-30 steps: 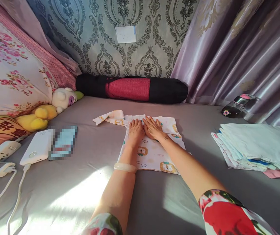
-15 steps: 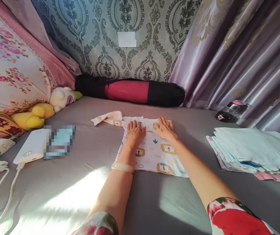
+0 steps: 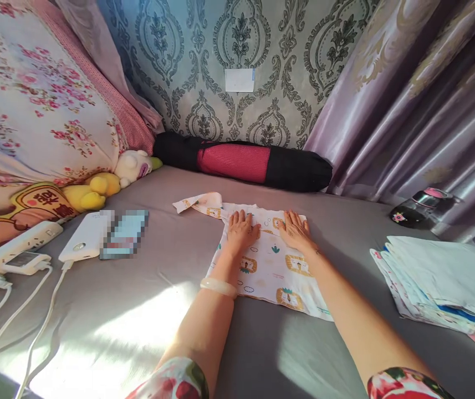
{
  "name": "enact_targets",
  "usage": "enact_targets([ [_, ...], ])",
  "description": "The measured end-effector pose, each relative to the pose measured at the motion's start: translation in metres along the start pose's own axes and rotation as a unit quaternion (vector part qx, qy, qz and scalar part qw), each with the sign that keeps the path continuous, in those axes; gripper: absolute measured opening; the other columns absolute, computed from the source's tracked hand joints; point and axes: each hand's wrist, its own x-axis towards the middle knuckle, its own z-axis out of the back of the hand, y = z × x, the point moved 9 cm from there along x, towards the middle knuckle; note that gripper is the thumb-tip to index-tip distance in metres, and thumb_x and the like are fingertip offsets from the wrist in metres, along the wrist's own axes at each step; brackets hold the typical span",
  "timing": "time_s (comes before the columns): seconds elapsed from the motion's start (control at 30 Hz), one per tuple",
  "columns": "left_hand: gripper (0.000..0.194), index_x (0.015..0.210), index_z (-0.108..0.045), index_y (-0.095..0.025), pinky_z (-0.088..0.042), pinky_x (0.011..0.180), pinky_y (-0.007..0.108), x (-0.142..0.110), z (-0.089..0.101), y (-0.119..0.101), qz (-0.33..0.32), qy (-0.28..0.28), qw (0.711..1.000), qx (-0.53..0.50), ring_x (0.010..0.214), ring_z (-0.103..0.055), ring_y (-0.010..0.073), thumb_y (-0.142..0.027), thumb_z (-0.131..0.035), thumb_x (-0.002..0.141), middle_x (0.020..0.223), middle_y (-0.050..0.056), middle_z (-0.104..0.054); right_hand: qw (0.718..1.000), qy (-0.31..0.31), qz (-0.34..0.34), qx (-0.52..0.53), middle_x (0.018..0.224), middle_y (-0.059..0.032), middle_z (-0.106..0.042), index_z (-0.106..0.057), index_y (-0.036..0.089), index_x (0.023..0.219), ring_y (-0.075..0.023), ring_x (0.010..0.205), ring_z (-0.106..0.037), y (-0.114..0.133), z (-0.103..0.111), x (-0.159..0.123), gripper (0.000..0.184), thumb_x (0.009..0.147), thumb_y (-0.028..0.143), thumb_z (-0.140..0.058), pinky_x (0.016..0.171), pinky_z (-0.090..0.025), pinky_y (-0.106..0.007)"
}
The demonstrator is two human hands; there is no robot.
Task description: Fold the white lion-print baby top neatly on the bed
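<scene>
Lion-print garment [image 3: 272, 271] is lying spread on the grey bed [image 3: 166, 238], one sleeve [image 3: 198, 203] sticking out folded at left; left hand [image 3: 242, 230] and right hand [image 3: 297, 231] are resting palm-down near its far edge, fingers extended, apparently gripping nothing. Good smoothing is probably calling for light, even, outward pressure — no dragging — with that sleeve likely needing its own straightening. Forearms [image 3: 356, 310] are hiding the garment's sides; folded stack [image 3: 440, 271] is sitting rightward, bottle [image 3: 415, 210] standing beyond, power bank [image 3: 85, 235] and cables [image 3: 46, 318] lying well leftward.
</scene>
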Motion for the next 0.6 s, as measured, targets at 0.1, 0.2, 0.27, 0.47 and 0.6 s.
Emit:
enact_targets([
  [0.1,0.056,0.139,-0.047,-0.013,-0.02,0.117,0.049,0.0,0.002,0.0,0.004,0.0,1.0,-0.005,0.141,-0.032,0.0339,-0.045,-0.04,0.095,0.151,0.017,-0.039,1.0,0.003,-0.011,-0.005,0.162,-0.0129,-0.013,-0.019,0.009,0.155,-0.025,0.149,-0.01,-0.007,0.004,0.0,0.065,0.099,0.043,-0.015,0.12,-0.009,-0.049],
  [0.2,0.059,0.142,-0.044,-0.011,-0.022,0.117,0.049,-0.001,0.004,0.0,0.015,-0.01,1.0,-0.016,0.141,-0.033,0.0342,-0.045,-0.042,0.093,0.151,0.018,-0.04,0.998,-0.027,-0.046,-0.025,0.162,-0.0154,-0.013,-0.021,0.005,0.153,-0.0256,0.149,-0.009,-0.021,0.01,-0.003,0.067,0.099,0.043,-0.015,0.12,-0.008,-0.049],
  [0.27,0.061,0.143,-0.042,-0.01,-0.022,0.117,0.049,-0.001,0.005,0.0,0.016,-0.014,1.0,-0.021,0.141,-0.032,0.0341,-0.045,-0.041,0.093,0.151,0.019,-0.04,0.997,-0.035,-0.063,-0.024,0.161,-0.0168,-0.015,-0.022,0.003,0.153,-0.0267,0.149,-0.012,-0.029,0.009,-0.004,0.069,0.098,0.044,-0.014,0.119,-0.01,-0.048],
  [0.47,0.065,0.144,-0.04,-0.005,-0.017,0.12,0.045,-0.001,0.004,0.0,0.02,0.003,1.0,-0.019,0.142,-0.03,0.0338,-0.046,-0.038,0.093,0.153,0.019,-0.037,0.997,-0.016,-0.069,-0.018,0.16,-0.0194,-0.019,-0.026,0.003,0.152,-0.0294,0.147,-0.018,-0.038,0.002,-0.001,0.071,0.097,0.047,-0.015,0.117,-0.019,-0.047],
  [0.6,0.065,0.144,-0.039,-0.005,-0.016,0.12,0.044,0.0,0.004,0.001,0.025,0.01,0.999,-0.026,0.143,-0.029,0.0335,-0.046,-0.038,0.093,0.153,0.018,-0.036,0.995,0.015,-0.088,-0.044,0.159,-0.0191,-0.021,-0.026,0.001,0.151,-0.0305,0.146,-0.021,-0.037,0.005,0.005,0.071,0.097,0.047,-0.017,0.117,-0.019,-0.049],
])
